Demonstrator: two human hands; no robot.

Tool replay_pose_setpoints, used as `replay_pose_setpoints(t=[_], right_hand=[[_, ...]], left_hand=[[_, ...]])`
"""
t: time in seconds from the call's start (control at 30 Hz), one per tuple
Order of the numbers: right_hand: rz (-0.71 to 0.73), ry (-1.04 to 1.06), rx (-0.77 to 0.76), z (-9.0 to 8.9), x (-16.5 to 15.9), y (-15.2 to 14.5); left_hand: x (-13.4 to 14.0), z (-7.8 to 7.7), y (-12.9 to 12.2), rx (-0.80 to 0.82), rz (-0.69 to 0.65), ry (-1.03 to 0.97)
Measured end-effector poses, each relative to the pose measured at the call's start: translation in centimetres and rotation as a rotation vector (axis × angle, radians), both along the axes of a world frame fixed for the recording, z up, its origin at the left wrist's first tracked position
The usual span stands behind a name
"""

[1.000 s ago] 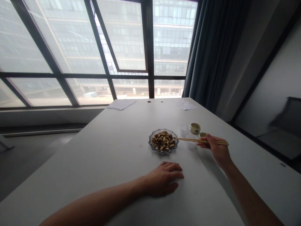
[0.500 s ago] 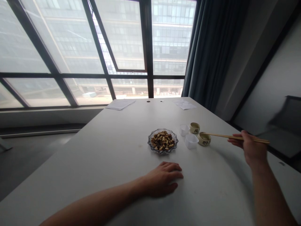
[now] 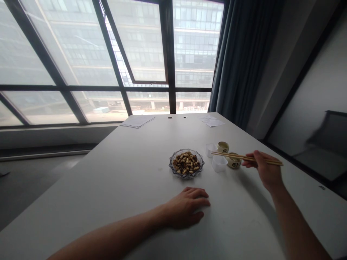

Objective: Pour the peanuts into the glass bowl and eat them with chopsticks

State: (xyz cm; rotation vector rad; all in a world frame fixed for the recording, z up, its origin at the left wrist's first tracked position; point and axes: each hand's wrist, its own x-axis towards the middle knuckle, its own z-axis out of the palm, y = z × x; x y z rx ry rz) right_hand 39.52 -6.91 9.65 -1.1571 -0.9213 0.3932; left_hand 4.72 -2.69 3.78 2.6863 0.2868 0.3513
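Note:
My right hand [image 3: 262,169] is closed around a pair of wooden chopsticks [image 3: 244,157] that point left. Their tips hover above the clear plastic containers [image 3: 219,164], and I make out nothing between them. Below the shafts stands a small cream cup [image 3: 234,161] with dark lettering, and a second such cup [image 3: 222,147] is just behind it. My left hand [image 3: 189,206] lies flat on the table with its fingers apart, holding nothing. In front of it is a scalloped glass bowl [image 3: 173,172] heaped with peanuts [image 3: 186,162] and some darker bits.
The white table [image 3: 130,173] runs toward the window [image 3: 146,47]. Papers lie at its far left [image 3: 137,121] and a white sheet [image 3: 211,120] at its far right. A dark curtain [image 3: 238,61] hangs behind the right side, and a chair [image 3: 329,131] stands beyond the right edge.
My right hand has moved left with the chopsticks, whose tips went from the nearer cup to over the plastic containers. My left hand has stayed in place.

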Motion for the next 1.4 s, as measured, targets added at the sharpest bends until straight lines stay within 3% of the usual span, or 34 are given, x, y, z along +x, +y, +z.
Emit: replay_pose_setpoints(t=[0.23,0.47,0.77,0.9,1.13,1.4], right_hand=[[0.203,-0.145,-0.076,-0.3,-4.9,0.8],[0.263,-0.178,-0.150,-1.0,-6.5,1.5],[0.410,-0.549,-0.120,-0.2,-8.8,1.8],[0.455,-0.561,-0.104,-0.4,-9.4,1.9],[0.442,-0.470,-0.119,-1.9,-9.4,2.0],[0.370,-0.438,-0.120,-1.5,-9.4,1.5]], left_hand=[[0.1,-0.1,0.1,0.012,-0.005,-0.004],[0.1,-0.1,0.1,0.019,-0.001,-0.007],[0.1,0.2,0.0,0.031,-0.010,-0.001],[0.1,0.1,0.0,0.036,-0.010,0.003],[0.1,0.0,0.0,0.043,-0.008,-0.005],[0.1,0.0,0.1,0.045,-0.013,-0.007]])
